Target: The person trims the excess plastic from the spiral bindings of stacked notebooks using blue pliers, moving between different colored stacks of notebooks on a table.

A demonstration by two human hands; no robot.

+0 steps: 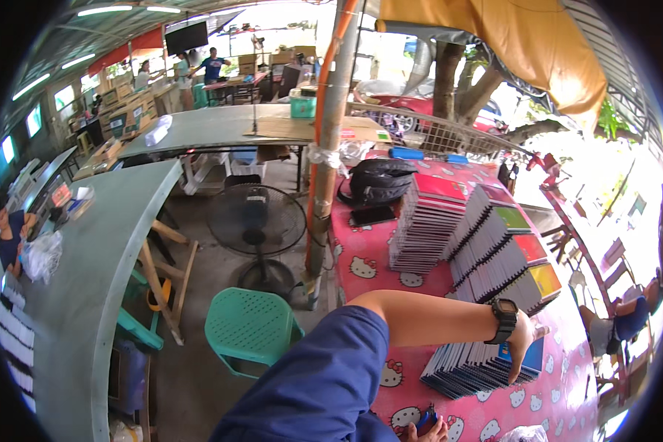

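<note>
My left hand [521, 341], with a black watch [503, 321] on its wrist, reaches across onto a fanned stack of spiral notebooks [464, 368]. Its fingers are spread over the blue cover [532, 356] at the stack's right end. Low in the picture, my right hand [433, 433] is partly cut off by the edge, its fingers closed around a small dark blue object [424, 423] whose kind I cannot make out. Beyond the left hand, taller notebook stacks [427, 228] stand in rows, with red, green and yellow covers [545, 280] on top.
A pink patterned cloth [361, 247] covers the table. A black bag [381, 179] and a dark phone [372, 216] lie behind the stacks. To the left are a post [324, 169], a standing fan [255, 221], a green stool [247, 324] and a long grey table [88, 295]. People are farther off.
</note>
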